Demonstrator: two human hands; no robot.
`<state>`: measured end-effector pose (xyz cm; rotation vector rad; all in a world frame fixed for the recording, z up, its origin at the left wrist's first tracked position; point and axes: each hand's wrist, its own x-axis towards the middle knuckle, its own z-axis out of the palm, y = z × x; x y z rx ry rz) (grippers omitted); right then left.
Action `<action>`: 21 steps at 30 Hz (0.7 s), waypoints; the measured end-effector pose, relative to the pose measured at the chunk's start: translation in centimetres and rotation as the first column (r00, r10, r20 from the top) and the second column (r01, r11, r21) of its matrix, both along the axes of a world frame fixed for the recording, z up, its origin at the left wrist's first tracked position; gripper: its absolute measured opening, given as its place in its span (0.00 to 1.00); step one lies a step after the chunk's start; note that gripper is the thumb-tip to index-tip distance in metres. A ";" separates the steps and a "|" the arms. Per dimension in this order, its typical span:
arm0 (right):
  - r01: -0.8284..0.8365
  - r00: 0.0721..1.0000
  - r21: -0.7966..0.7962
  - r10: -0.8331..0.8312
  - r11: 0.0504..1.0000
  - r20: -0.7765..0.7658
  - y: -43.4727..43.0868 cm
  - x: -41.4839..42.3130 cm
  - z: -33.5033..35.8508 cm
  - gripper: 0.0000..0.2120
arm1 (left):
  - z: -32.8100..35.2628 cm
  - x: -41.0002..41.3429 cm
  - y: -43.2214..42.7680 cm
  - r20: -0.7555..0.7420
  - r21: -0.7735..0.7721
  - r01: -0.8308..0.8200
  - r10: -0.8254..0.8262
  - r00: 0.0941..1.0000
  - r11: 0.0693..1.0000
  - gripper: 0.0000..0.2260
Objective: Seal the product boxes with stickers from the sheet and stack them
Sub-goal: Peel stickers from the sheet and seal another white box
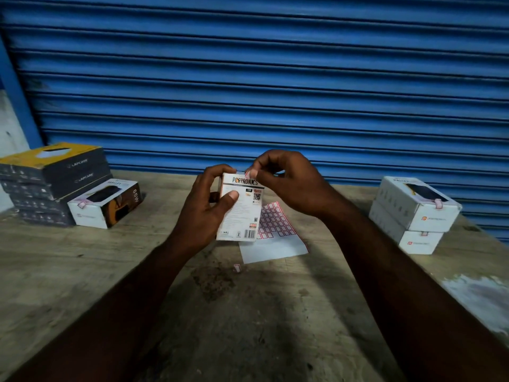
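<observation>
Scuffed wooden surface (pixel 82 285), with both forearms entering from the bottom edge. One loose sticker (pixel 237 268) lies near its middle. Beyond it, the sticker sheet (pixel 275 224) of red-bordered labels lies flat, its left part hidden behind the box (pixel 242 216). The left hand (pixel 209 210) grips this white box upright above the surface, thumb on the printed face. "PORTRONICS" is legible; the small print is not. The right hand (pixel 286 186) pinches a sticker (pixel 248 172) at the box's top edge, fingertips covering most of it. Far right: two white boxes (pixel 413 205), stacked, a sticker over each flap, logo text blurred. Far left: a single white box (pixel 104 205) marked "65W", just beside a stack of dark boxes (pixel 55 175) marked "LAPCARE". Background: blue roller shutter (pixel 275 78).
</observation>
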<state>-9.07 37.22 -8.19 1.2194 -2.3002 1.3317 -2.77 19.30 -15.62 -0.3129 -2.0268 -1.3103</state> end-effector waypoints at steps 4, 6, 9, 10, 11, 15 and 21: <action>0.053 0.997 0.102 -0.047 0.993 -0.059 0.4 0.3 0.6 0.02 | 0.0 0.2 0.0 0.013 -0.027 0.024 -0.024 1.000 0.999 0.14; 0.063 0.995 0.199 -0.046 0.978 -0.089 0.8 0.5 1.0 0.02 | 0.1 0.3 0.1 0.021 -0.044 0.037 -0.036 0.999 0.998 0.14; 0.077 0.992 0.265 -0.048 0.961 -0.114 1.0 0.7 1.4 0.02 | 0.2 0.5 0.4 0.037 -0.037 0.047 -0.045 0.998 0.998 0.15; 0.078 0.992 0.272 -0.047 0.959 -0.117 1.1 0.8 1.4 0.02 | 0.3 0.6 0.5 0.041 -0.032 0.050 -0.049 0.998 0.998 0.15; 0.077 0.992 0.277 -0.045 0.958 -0.119 1.0 0.9 1.5 0.02 | 0.3 0.6 0.6 0.042 -0.029 0.052 -0.051 0.998 0.998 0.15; 0.078 0.991 0.288 -0.043 0.954 -0.124 1.1 1.0 1.6 0.03 | 0.3 0.6 0.7 0.040 -0.016 0.061 -0.060 0.997 0.998 0.14; 0.113 0.985 0.274 -0.071 0.955 -0.158 1.0 0.7 1.3 0.01 | 0.1 0.6 0.7 0.040 0.014 0.086 -0.086 0.995 0.996 0.15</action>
